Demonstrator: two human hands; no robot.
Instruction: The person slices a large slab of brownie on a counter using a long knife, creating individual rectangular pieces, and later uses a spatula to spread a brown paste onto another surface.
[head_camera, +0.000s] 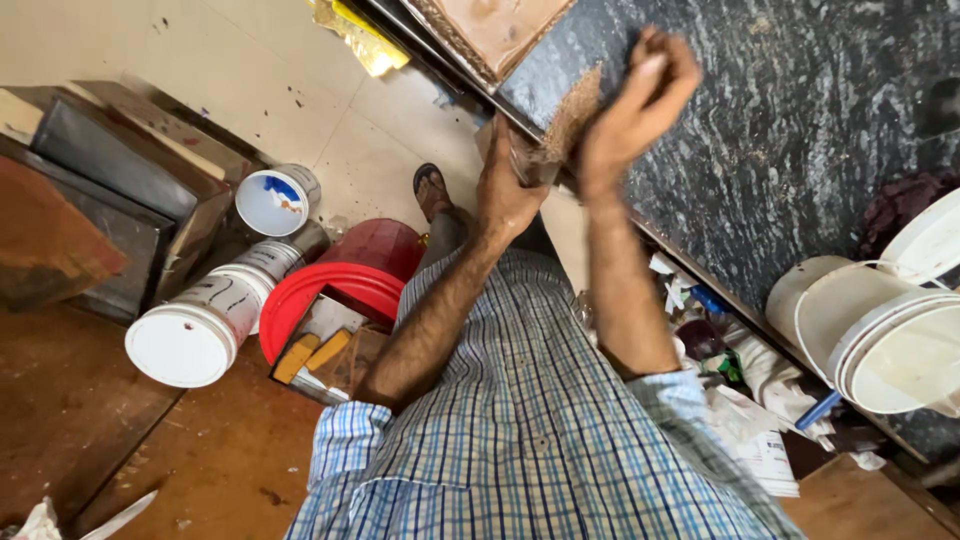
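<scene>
White lidded tub (205, 322) lies beside red bucket (345, 280).

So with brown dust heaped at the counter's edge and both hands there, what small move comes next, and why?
Probably sweep the right hand toward the edge, pushing the brown dust pile into the left hand, which sits cupped just below the dark stone counter edge, under the dust.

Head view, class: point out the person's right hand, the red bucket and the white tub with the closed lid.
right hand (640, 95), head view, on the back of the hand.
red bucket (330, 290), head view, on its red rim.
white tub (185, 345), head view, on its flat lid.
</scene>
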